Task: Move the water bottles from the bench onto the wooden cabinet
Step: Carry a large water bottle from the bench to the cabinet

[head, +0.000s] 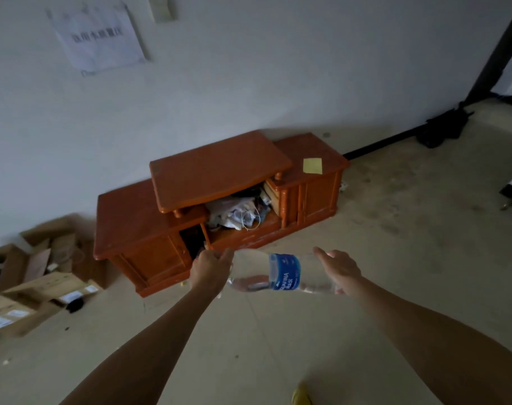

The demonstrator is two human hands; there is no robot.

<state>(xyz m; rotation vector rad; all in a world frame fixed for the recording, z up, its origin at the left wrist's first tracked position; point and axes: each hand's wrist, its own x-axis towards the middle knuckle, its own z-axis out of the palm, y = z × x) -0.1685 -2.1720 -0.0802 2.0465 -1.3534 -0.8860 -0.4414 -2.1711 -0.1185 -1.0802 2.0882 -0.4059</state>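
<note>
Bottle (284,273) lies sideways, gripped by left hand (211,267) and right hand (341,266).

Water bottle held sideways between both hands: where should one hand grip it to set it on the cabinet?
Probably around the blue label band, coming from above. The water bottle lies level, the left hand and right hand hold its ends, and that round middle is the bare part.
</note>
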